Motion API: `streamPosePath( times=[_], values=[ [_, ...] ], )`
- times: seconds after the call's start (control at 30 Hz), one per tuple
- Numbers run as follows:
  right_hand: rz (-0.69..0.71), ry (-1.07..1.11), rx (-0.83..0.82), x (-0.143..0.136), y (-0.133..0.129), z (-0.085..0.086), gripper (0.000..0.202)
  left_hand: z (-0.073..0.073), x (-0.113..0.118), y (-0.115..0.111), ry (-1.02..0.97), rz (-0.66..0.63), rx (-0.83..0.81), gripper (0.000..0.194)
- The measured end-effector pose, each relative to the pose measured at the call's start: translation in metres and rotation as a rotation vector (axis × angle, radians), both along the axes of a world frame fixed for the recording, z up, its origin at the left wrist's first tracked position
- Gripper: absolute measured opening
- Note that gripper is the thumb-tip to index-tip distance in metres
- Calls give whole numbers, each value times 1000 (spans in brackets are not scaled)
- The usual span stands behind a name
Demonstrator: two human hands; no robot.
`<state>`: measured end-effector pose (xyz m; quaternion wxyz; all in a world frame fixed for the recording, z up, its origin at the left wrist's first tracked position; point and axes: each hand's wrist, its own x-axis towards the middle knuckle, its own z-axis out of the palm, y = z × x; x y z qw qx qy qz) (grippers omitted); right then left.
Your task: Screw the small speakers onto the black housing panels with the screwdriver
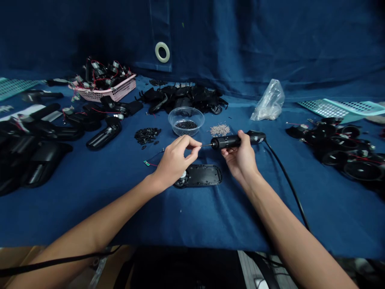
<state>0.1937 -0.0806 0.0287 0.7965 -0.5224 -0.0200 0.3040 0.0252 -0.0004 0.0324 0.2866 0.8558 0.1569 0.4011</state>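
My right hand (242,158) is wrapped round a black electric screwdriver (230,141), held level with its bit (207,145) pointing left. At the bit's tip, the thumb and forefinger of my left hand (177,156) are pinched together; whatever they hold is too small to make out. Below lies an open black plastic housing half (204,175), partly hidden by my left hand, with a whitish part at its left end. A small green circuit board (146,163) on thin wires rests left of it. Silver screws (219,129) lie heaped just beyond the screwdriver.
A clear bowl (186,120) of small dark pieces stands behind my hands, beside a pile of black bits (147,135). Black housings (57,132) crowd the left, near a pink basket (112,90). Round black parts (349,148) fill the right. The screwdriver's cord (285,180) trails toward the front edge.
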Motion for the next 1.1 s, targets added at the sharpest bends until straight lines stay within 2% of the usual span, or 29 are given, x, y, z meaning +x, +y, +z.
streamPosePath(
  times=[0.6, 0.87, 1.0, 1.1],
  values=[
    [24, 19, -7, -2, 0, -2, 27, -1, -1, -1, 11, 24, -24, 2],
    [41, 3, -18, -2, -1, -1, 28, -1, -1, 0, 27, 20, 2, 8],
    [34, -9, -19, -2, 0, -3, 28, -1, -2, 1, 36, 28, 107, 2],
    [40, -26, -19, -4, 0, -4, 28, -1, -3, 4, 80, 18, 267, 11]
  ],
)
